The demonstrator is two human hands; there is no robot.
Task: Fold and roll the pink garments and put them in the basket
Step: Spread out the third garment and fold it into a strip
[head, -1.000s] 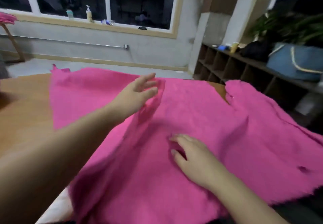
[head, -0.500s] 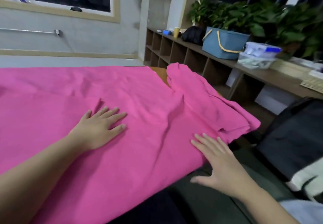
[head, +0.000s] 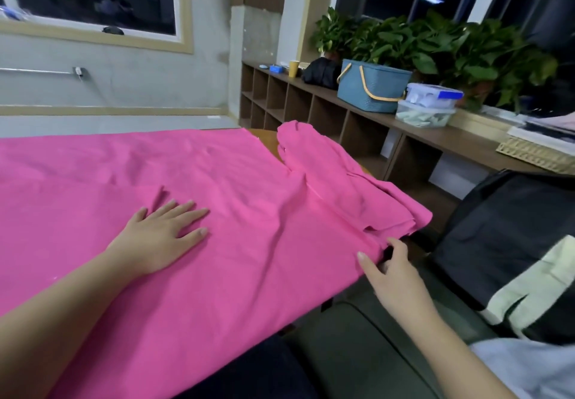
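Pink garment (head: 236, 212) lay spread over table, near edge hanging toward person. Left hand (head: 161, 237) pressed flat on cloth, fingers straight. Right hand (head: 390, 269) at bunched sleeve corner, fingertips touching edge; pinch or not, cannot tell. Cloth looked light, limp, wrinkle-prone; best taken at that corner. Basket (head: 370, 87) well beyond right hand, on shelf.

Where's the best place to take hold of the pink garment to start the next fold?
Probably the loose near-right corner of the pink garment, coming from the right. It overhangs the table edge beside the right hand, while the left hand lies flat on the middle.
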